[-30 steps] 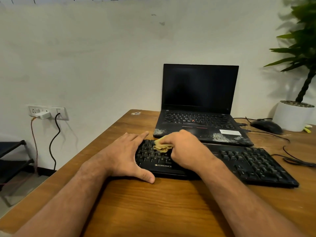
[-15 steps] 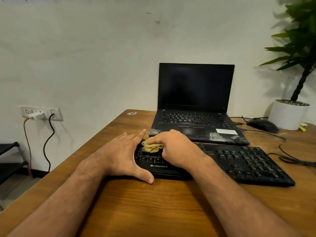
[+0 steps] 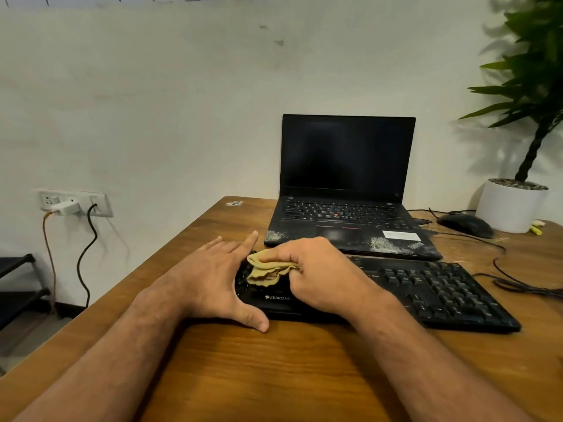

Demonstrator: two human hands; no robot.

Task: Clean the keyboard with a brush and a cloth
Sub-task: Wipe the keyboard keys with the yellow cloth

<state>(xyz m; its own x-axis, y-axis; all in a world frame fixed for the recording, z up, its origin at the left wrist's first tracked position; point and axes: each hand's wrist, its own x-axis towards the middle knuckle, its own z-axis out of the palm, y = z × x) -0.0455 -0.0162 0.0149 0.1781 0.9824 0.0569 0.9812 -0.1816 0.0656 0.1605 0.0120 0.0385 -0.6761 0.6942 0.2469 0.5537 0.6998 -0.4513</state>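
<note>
Fingers of the right hand point(image 3: 320, 272) curl round a crumpled tan cloth point(image 3: 266, 271), pressing it onto the left end of the long black plastic keyboard point(image 3: 441, 295), which lies near the wooden tabletop's point(image 3: 289, 370) front edge. Flat and spread, the left hand point(image 3: 210, 280) braces the keyboard's left end, thumb along its front edge. Just behind stands an open black laptop point(image 3: 347, 184).

Soft even indoor light, plant point(image 3: 536, 71) cast blurred shadows on the wall point(image 3: 152, 102), wide-angle bending at edges, keys slightly smeared.
</note>
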